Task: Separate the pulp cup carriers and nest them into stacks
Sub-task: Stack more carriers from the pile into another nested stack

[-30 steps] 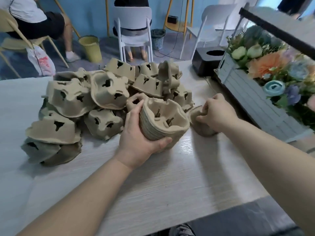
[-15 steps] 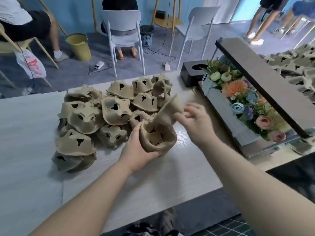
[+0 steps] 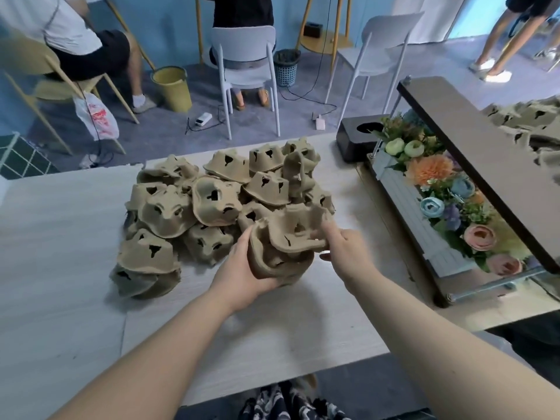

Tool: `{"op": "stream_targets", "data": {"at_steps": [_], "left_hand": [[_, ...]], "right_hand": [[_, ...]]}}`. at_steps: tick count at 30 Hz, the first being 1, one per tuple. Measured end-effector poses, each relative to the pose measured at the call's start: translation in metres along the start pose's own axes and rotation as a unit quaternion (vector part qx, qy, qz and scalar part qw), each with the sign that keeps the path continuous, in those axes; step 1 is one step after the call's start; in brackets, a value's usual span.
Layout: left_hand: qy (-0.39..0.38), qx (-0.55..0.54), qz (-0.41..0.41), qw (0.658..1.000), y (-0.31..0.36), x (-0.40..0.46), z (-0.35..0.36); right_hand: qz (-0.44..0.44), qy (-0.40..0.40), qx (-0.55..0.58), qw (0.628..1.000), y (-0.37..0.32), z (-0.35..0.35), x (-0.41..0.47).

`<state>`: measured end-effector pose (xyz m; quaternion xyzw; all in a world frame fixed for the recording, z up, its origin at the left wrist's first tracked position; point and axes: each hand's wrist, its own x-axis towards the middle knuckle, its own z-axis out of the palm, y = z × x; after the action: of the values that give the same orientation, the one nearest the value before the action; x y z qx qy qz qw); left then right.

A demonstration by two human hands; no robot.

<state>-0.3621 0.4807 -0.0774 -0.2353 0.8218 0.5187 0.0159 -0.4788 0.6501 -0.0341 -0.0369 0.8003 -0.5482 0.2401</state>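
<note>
A nested stack (image 3: 280,262) is being gripped by the left hand (image 3: 242,272) near the table's (image 3: 272,338) front edge; a single carrier (image 3: 298,230) is being pinched over it by the right hand (image 3: 345,253), beside the loose pile (image 3: 212,201).

Tan pulp carriers (image 3: 212,201), pale woodgrain table (image 3: 60,237), seemingly yellow bucket (image 3: 172,89).

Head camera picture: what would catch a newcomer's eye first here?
Probably the heap of brown pulp cup carriers piled in the middle of the pale table. In front of it, the left hand grips a nested stack while the right hand holds a single carrier on top. To the right sits a planter of colourful flowers.
</note>
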Motion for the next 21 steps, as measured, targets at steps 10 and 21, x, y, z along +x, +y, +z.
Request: {"op": "stream_targets", "data": {"at_steps": [10,21], "left_hand": [[0.029,-0.004,-0.027,0.999,0.006,-0.020,-0.001],[0.040,-0.029,-0.081,0.996,0.019,-0.034,0.003]], "right_hand": [[-0.057,0.010,-0.054,0.997,0.003,0.010,-0.005],[-0.074,-0.021,-0.077,0.994,0.016,0.018,-0.007]]}}
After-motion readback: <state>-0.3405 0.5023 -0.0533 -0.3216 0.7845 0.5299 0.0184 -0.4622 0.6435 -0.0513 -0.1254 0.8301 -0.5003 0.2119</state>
